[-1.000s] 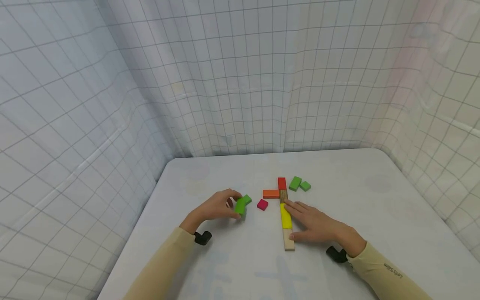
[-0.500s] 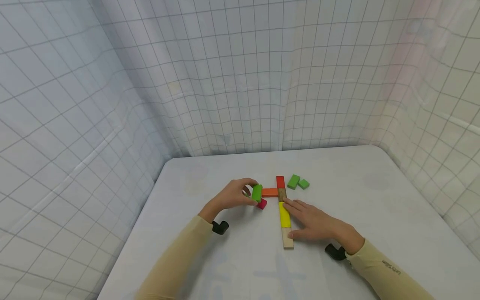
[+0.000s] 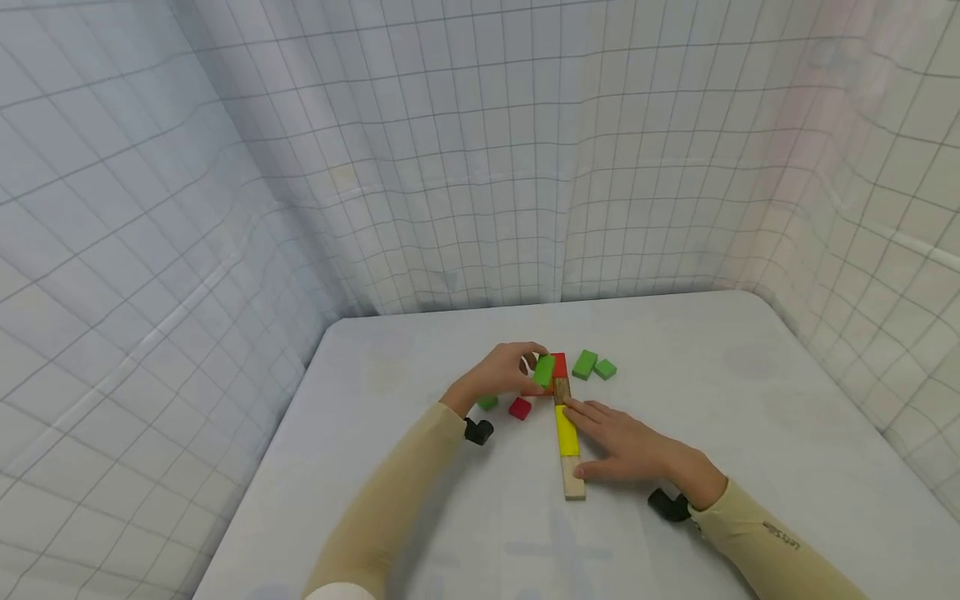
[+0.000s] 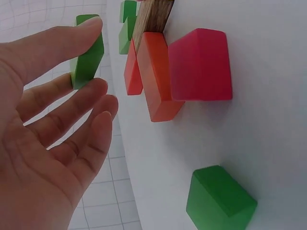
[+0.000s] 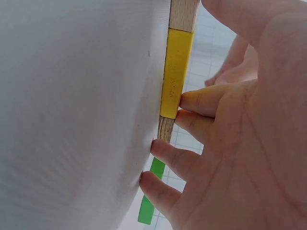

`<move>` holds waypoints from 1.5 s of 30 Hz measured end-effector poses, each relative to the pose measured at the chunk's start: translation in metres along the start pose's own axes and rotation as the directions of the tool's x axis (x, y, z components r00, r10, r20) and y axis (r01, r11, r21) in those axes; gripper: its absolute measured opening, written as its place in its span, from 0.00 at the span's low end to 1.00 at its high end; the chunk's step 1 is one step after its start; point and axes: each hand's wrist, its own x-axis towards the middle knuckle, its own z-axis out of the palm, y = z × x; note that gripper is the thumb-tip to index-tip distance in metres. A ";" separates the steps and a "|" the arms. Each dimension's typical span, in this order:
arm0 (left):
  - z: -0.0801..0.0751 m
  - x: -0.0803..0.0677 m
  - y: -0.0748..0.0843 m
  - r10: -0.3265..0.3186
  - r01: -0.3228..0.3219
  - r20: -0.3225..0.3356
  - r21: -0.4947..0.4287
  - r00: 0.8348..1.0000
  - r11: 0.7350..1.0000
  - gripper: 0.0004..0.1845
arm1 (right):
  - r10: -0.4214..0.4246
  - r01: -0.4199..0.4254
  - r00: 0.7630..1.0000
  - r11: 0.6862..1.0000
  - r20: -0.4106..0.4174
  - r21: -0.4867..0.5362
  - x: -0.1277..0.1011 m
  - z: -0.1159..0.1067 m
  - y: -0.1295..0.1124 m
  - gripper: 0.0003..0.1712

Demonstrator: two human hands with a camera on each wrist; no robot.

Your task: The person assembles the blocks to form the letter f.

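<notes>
My left hand (image 3: 504,370) pinches a green block (image 4: 88,60) between thumb and fingertips, held above the table by the orange block (image 4: 157,79). That orange block lies crosswise against a column of blocks: red (image 3: 559,364) at the far end, then dark wood (image 3: 562,390), yellow (image 3: 567,432) and pale wood (image 3: 573,478). Along the column's right side rests my right hand (image 3: 633,442), its fingers extended, fingertips touching the yellow block and the thumb by the pale one. A crimson block (image 3: 520,408) and a small green block (image 4: 220,199) lie left of the column.
Two more green blocks, a larger one (image 3: 585,364) and a smaller one (image 3: 605,368), lie right of the red block. The white table (image 3: 675,333) is bordered by gridded white curtains (image 3: 480,167) at the back and sides.
My left hand has lifted the green block off the table on the left and carried it right and away from me, over to the orange and red blocks. My right hand stays in place.
</notes>
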 end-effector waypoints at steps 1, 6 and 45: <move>0.001 0.003 0.001 0.001 -0.001 0.007 0.005 1.000 1.000 0.29 | 0.000 0.000 1.000 1.000 0.001 -0.003 0.000 0.000 0.000 0.58; 0.005 0.022 0.005 0.031 -0.033 0.031 0.057 0.999 0.998 0.30 | -0.003 0.003 1.000 1.000 0.003 -0.006 0.000 0.000 -0.001 0.57; 0.034 0.084 0.022 0.028 -0.038 0.051 0.207 0.998 0.978 0.32 | -0.069 0.069 0.997 0.998 -0.033 0.003 -0.001 0.001 0.001 0.55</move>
